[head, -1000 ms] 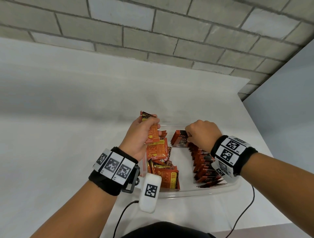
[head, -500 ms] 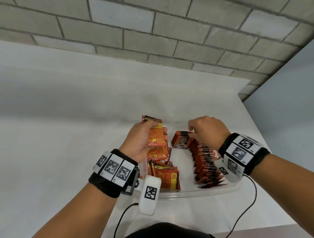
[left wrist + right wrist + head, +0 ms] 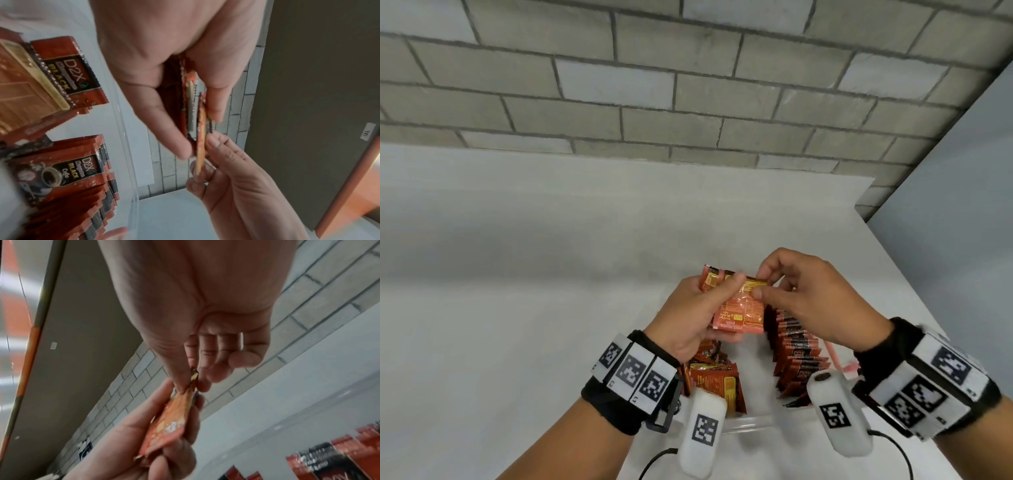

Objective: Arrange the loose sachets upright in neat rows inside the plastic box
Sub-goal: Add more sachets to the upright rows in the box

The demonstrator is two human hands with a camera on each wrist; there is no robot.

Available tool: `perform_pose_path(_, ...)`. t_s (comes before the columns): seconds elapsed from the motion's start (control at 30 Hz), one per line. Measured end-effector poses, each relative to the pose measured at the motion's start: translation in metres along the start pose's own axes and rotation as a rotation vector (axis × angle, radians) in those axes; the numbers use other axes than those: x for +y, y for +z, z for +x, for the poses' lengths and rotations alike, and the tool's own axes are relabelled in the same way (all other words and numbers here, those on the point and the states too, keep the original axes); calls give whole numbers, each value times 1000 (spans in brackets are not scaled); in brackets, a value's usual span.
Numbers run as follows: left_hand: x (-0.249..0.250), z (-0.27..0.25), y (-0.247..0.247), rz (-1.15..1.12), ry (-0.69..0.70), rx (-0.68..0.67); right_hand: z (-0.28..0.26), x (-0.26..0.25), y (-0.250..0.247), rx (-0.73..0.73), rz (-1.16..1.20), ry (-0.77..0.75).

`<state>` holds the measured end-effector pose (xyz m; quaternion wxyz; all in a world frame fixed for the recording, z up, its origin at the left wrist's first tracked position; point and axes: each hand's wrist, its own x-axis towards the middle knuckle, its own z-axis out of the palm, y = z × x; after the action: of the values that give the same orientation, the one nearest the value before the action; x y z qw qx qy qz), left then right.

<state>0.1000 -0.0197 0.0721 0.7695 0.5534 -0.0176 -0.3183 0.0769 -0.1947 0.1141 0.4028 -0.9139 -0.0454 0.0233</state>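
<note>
Above the clear plastic box (image 3: pixel 751 422), my left hand (image 3: pixel 700 310) grips a small stack of orange-red sachets (image 3: pixel 739 310), seen edge-on in the left wrist view as a stack (image 3: pixel 193 113). My right hand (image 3: pixel 804 291) pinches the top edge of the front sachet (image 3: pixel 174 418) between thumb and forefinger. Inside the box, a row of red and black sachets (image 3: pixel 796 356) stands upright along the right side. Several loose sachets (image 3: pixel 714 380) lie piled on the left side, partly hidden by my left wrist.
The box sits near the front of a white table (image 3: pixel 517 308). A grey brick wall (image 3: pixel 688 85) runs behind the table, and a grey panel (image 3: pixel 962 205) stands to the right. Cables (image 3: pixel 654 462) hang from both wrist cameras at the near edge.
My right hand left the upright row and rose to the left, taking hold of the front sachet in my left hand. The left hand lifted its stack slightly higher over the box.
</note>
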Motion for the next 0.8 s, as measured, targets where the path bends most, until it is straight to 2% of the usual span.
perform_pose_path(0.13,0,2,4,-144,15,74,-10,0,-11,190,60,-75)
perform_pose_path(0.2,1,1,3,-261,23,65,-17,-1,-7,249,17,-156)
perform_pose_path(0.33,0,-1,6,-334,97,-6,-26,7,10,162,-216,-320)
perform_pose_path(0.5,-7,-3,4,-183,152,46,-27,10,5,54,-238,-238)
perform_pose_path(0.6,-9,-3,4,-71,177,74,-23,6,1,147,-161,-246)
perform_pose_path(0.67,-10,-4,4,-21,191,74,-16,4,1,161,-235,-226)
perform_pose_path(0.8,-11,-7,2,10,195,65,-3,-6,-1,1,-251,-101)
